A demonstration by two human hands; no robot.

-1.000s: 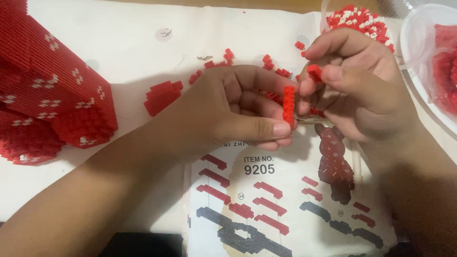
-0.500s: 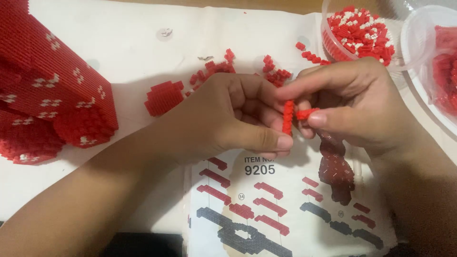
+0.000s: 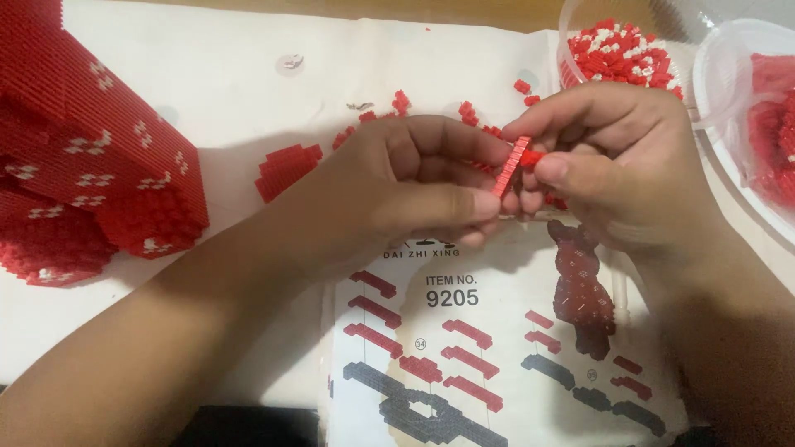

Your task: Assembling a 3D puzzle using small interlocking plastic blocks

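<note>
My left hand pinches a thin strip of small red bricks between thumb and fingers, holding it nearly upright over the table. My right hand meets it from the right, and its thumb and forefinger press a single small red brick against the strip's upper side. Both hands hover just above a printed instruction sheet with pictures of red and dark brick layers.
A large red brick-built model with white specks stands at the left. A small flat red piece and loose red bricks lie on the white cloth. A clear tub of red and white bricks and a plastic bowl sit at the upper right.
My right hand came down from the tub with a small brick and closed in on the strip. My left hand turned the strip slightly and held it in place.
</note>
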